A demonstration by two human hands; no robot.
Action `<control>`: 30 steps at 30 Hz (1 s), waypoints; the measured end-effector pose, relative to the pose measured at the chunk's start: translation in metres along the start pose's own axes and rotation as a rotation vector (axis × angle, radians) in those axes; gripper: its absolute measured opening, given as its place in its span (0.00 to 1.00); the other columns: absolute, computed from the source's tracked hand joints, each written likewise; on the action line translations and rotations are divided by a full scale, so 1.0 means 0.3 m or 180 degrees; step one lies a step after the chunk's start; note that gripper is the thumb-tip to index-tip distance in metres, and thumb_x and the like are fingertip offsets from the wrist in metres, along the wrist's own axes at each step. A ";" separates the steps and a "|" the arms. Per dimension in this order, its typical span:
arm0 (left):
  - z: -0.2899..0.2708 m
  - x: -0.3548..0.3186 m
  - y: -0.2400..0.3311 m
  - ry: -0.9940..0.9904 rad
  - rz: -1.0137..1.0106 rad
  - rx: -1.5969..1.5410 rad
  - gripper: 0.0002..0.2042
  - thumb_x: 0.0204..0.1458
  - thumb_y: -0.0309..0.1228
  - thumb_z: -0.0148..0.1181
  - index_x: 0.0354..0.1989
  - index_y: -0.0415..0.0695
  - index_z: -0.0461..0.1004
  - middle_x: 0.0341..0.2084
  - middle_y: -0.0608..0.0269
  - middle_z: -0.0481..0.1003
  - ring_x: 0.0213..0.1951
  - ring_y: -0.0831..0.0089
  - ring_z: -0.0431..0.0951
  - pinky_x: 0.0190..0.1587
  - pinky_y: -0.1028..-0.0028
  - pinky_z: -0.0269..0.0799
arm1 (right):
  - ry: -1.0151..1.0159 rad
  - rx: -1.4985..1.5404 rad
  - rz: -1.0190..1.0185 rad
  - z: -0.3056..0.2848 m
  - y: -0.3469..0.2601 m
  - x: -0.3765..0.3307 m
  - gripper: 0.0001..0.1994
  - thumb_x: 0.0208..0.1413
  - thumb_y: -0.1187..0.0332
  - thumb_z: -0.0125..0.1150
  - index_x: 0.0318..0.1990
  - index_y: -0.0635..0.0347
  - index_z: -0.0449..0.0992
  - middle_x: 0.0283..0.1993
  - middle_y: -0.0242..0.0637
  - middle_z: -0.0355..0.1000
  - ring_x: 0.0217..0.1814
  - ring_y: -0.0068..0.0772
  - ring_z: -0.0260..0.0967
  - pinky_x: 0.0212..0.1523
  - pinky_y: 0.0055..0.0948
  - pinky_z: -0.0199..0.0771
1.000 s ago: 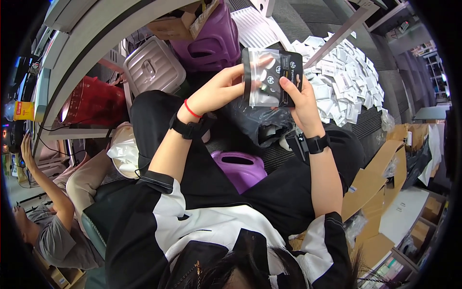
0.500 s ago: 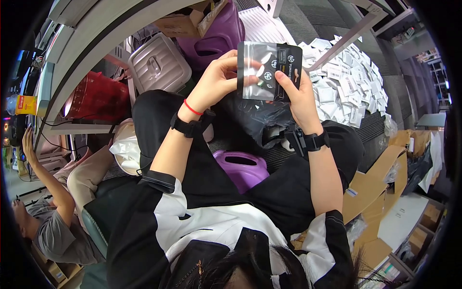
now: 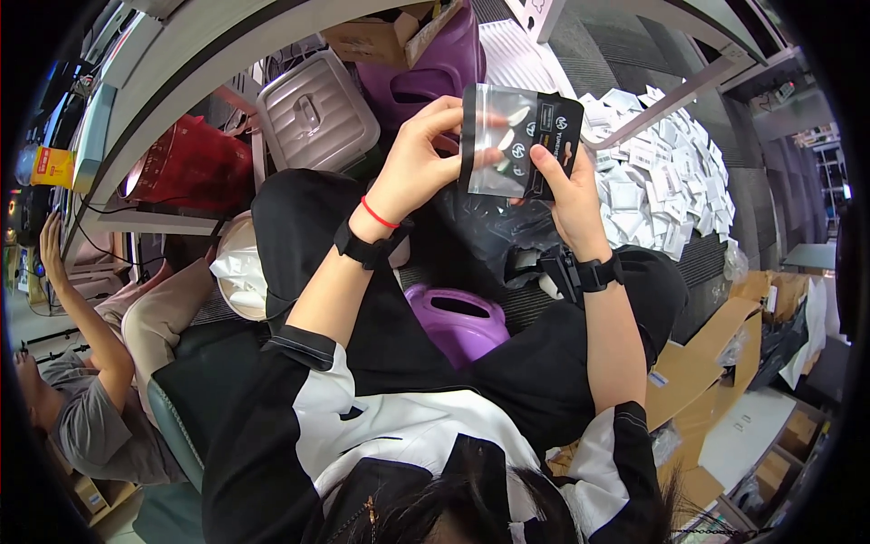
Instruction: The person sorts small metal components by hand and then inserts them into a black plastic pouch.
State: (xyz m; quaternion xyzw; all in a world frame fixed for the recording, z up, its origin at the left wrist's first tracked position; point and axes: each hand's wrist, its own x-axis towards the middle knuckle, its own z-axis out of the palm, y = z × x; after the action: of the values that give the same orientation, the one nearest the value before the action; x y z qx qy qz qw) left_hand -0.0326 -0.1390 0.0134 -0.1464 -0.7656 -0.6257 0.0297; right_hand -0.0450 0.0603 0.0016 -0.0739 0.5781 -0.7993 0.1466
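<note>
A black zip pouch (image 3: 494,177) with a clear front panel is held up over my lap. My left hand (image 3: 419,163) has it by the left edge; some of those fingertips show through the clear film, and I cannot tell whether they are inside or behind. My right hand (image 3: 576,204) grips the opposite, printed black end, thumb on the front and fingers behind. Small pale shapes show at the clear panel, too unclear to name. Below the pouch lies a crumpled black plastic bag (image 3: 494,234), with some contents partly hidden.
White packets (image 3: 662,181) lie heaped on the floor at right, beside a table leg (image 3: 666,102). A purple plastic container (image 3: 460,326) sits between my legs. A lidded bin (image 3: 317,118) and a red bucket (image 3: 195,163) stand left. Flattened cardboard (image 3: 702,372) lies right; another person (image 3: 95,408) sits left.
The view has shifted slightly, so most surroundings sit a little farther right. Both hands keep their hold on the pouch, which appears slightly lower and to the right.
</note>
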 end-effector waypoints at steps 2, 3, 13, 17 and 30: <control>-0.007 -0.002 -0.009 -0.0065 0.0009 0.0058 0.18 0.49 0.29 0.64 0.50 0.42 0.74 0.46 0.65 0.69 0.46 0.76 0.73 0.48 0.76 0.70 | 0.0019 0.0067 0.0047 0.007 0.004 0.006 0.13 0.58 0.67 0.57 0.46 0.65 0.67 0.38 0.35 0.71 0.33 0.23 0.73 0.27 0.28 0.82; -0.005 -0.003 -0.011 0.0029 0.0148 0.0079 0.18 0.47 0.31 0.66 0.48 0.47 0.76 0.43 0.66 0.70 0.42 0.77 0.73 0.41 0.78 0.69 | 0.0001 0.0062 0.0043 0.013 0.003 0.008 0.13 0.58 0.67 0.57 0.46 0.65 0.67 0.38 0.35 0.71 0.33 0.23 0.73 0.27 0.28 0.82; -0.037 -0.017 0.022 -0.0507 0.0543 0.0326 0.31 0.42 0.30 0.68 0.59 0.54 0.67 0.55 0.58 0.67 0.51 0.67 0.71 0.44 0.71 0.73 | -0.0319 0.0170 0.0376 -0.025 0.032 0.016 0.13 0.58 0.67 0.58 0.47 0.62 0.68 0.37 0.31 0.71 0.32 0.20 0.71 0.30 0.24 0.78; -0.043 -0.016 0.044 -0.0687 0.0493 0.0290 0.32 0.39 0.30 0.69 0.58 0.47 0.67 0.60 0.54 0.64 0.58 0.60 0.66 0.60 0.63 0.60 | -0.0239 0.0007 0.0182 -0.037 0.038 0.001 0.12 0.57 0.68 0.59 0.47 0.61 0.70 0.38 0.27 0.71 0.38 0.15 0.67 0.40 0.19 0.70; 0.007 -0.006 0.021 -0.0134 0.0112 0.0022 0.15 0.47 0.27 0.64 0.45 0.41 0.77 0.47 0.62 0.69 0.48 0.73 0.73 0.50 0.74 0.69 | -0.0088 0.0156 0.0044 -0.032 0.002 0.012 0.12 0.58 0.68 0.57 0.46 0.63 0.69 0.38 0.33 0.72 0.34 0.22 0.73 0.27 0.29 0.81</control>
State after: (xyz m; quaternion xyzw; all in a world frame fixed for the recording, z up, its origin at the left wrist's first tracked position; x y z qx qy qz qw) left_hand -0.0288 -0.1363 0.0186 -0.1729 -0.7655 -0.6193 0.0251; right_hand -0.0511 0.0678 -0.0021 -0.0773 0.5568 -0.8110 0.1618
